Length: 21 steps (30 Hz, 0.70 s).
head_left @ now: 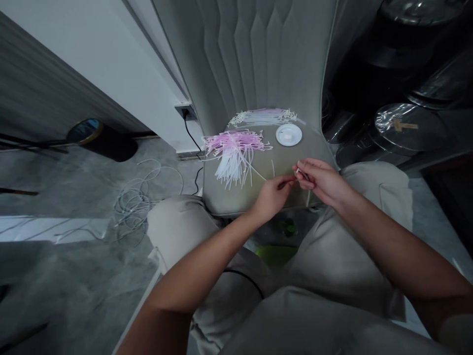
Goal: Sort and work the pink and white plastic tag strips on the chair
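A round white dish (288, 134) sits on the seat of a gray soft chair (229, 199). Its inside looks pale, and it is too small to tell if anything lies in it. Beside it is a messy pile of thin pink and white strands (232, 153). A neater row of white and pink strands (262, 117) lies at the back of the seat, against the tall chair back (244, 59). A few loose strands (272, 167) lie near the hands.

On the gray floor to the left is a loop of white cable (135, 202). A black cord (191, 135) runs down from a wall plug (184, 111). Round black things in shiny wrap (408, 126) stand to the right of the chair.

The person sits with beige pants (380, 192) on, and both arms reach out over the seat. The right hand (323, 182) has its fingers (305, 170) pressed together, pinching a small white bit (298, 172). The left hand (272, 197) is just beside it, with its fingers (286, 182) close together and reaching toward that bit. I cannot tell if those fingers pinch anything.
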Available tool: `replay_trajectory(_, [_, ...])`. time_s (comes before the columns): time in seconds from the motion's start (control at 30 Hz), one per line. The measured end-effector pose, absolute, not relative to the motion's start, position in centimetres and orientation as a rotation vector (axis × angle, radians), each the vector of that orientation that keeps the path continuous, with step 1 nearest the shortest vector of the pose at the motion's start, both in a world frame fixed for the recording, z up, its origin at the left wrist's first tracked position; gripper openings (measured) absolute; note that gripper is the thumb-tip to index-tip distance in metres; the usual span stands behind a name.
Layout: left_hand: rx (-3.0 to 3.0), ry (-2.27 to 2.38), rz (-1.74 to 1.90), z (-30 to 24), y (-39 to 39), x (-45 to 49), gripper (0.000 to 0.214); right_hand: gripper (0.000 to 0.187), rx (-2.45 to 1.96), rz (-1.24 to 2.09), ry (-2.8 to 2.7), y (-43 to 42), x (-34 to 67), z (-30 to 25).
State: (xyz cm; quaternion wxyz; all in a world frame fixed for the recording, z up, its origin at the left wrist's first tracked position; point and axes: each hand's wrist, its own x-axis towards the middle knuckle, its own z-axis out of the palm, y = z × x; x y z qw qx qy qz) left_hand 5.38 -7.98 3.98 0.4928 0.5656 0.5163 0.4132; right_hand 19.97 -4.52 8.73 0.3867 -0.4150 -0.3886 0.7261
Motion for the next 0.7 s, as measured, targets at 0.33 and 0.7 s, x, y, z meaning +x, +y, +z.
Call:
replay_trajectory(0.33, [0.874,1.344,1.105,5.0,-7.6,4.7,0.019,0.027,-1.137,1.628,-0.883,-4.0,20.5,9.3])
replay_trajectory(0.7, [0.885,1.218,1.122,5.7,-8.0,4.9,0.024,0.024,-1.135,1.597,-1.047,-4.5,20.0,8.5])
